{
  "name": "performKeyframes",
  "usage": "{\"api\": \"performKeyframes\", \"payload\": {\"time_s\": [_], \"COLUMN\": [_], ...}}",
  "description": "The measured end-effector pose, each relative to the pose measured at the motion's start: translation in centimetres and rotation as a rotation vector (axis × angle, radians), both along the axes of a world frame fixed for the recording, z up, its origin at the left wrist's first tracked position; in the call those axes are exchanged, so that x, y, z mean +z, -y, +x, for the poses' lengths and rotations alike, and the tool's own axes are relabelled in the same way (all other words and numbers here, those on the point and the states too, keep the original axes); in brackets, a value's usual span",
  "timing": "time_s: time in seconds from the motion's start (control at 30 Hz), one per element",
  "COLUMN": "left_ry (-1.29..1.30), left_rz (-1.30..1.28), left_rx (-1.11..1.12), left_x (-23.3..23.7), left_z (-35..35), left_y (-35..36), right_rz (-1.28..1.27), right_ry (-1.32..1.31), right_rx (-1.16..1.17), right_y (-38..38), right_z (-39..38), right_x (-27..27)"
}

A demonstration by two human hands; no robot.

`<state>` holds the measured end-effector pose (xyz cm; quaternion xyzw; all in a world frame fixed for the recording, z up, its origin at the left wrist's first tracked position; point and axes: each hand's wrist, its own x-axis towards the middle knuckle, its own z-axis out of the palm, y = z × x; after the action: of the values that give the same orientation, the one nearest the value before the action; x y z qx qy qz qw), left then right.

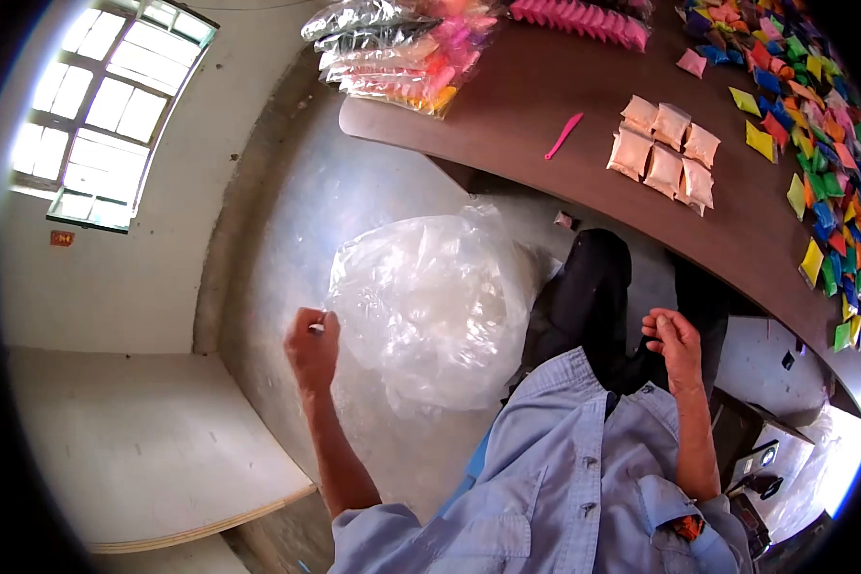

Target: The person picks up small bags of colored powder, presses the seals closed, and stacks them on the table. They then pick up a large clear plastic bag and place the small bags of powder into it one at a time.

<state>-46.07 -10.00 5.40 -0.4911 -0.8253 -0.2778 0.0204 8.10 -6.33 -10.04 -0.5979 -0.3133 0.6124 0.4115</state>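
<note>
My left hand (313, 352) is closed in a fist at the left edge of a large clear plastic bag (430, 306). A small pale, shiny bit shows between its fingers; I cannot make out what it is. The bag looks puffed out and stands low beside my leg, and what it holds cannot be told. Over my lap, my right hand (674, 344) has its fingers curled in toward the thumb, with nothing visible in them. Closest to it on the table are several small clear packets of peach-coloured material (665, 153), laid in two rows.
The brown table (517, 105) curves ahead and to my right. It carries a pink plastic knife-like tool (563, 136), stacked bags of coloured packets (402, 57), a pink packet strip (584, 23) and many loose coloured packets (823, 182). A pale board (143, 440) is at left.
</note>
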Motion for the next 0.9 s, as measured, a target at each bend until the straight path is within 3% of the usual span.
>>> {"api": "performKeyframes", "payload": {"time_s": [0.03, 0.17, 0.27, 0.4, 0.47, 0.5, 0.57, 0.67, 0.8, 0.9], "left_ry": [-0.149, -0.107, -0.360, -0.535, -0.531, -0.526, -0.503, -0.359, -0.244, -0.156], "left_rz": [-0.008, -0.073, -0.267, -0.503, -0.606, -0.707, -0.661, -0.266, -0.285, -0.477], "left_rx": [-0.068, -0.131, -0.153, -0.213, -0.155, -0.095, -0.109, -0.149, -0.183, -0.140], "left_x": [-1.3, -6.4, -7.7, -15.9, -17.1, -17.1, -17.1, -14.7, -10.6, -11.2], "left_z": [-0.3, 1.1, 4.5, 0.2, -0.6, -0.5, -0.3, 2.2, 7.2, 11.0], "left_y": [-0.2, -0.9, -1.4, -0.9, -1.0, -1.4, -1.7, -2.5, -2.6, -1.8], "right_rz": [0.002, 0.025, 0.024, -0.015, -0.033, -0.029, -0.034, -0.059, -0.097, -0.088], "right_ry": [-0.001, 0.028, 0.026, 0.037, 0.048, 0.059, 0.077, 0.070, 0.094, 0.078], "right_rx": [0.002, 0.055, 0.074, 0.055, 0.044, 0.028, 0.002, -0.011, -0.005, 0.011], "right_y": [0.1, 0.9, 1.0, 1.3, 1.3, 1.3, 1.4, 1.5, 1.2, 0.7], "right_z": [-0.3, -0.9, -0.9, -0.2, 0.1, 0.2, 0.7, 1.0, 0.5, -0.3], "right_x": [0.1, 0.2, 0.2, -0.1, -0.2, -0.1, -0.3, -0.9, -0.7, -0.4]}}
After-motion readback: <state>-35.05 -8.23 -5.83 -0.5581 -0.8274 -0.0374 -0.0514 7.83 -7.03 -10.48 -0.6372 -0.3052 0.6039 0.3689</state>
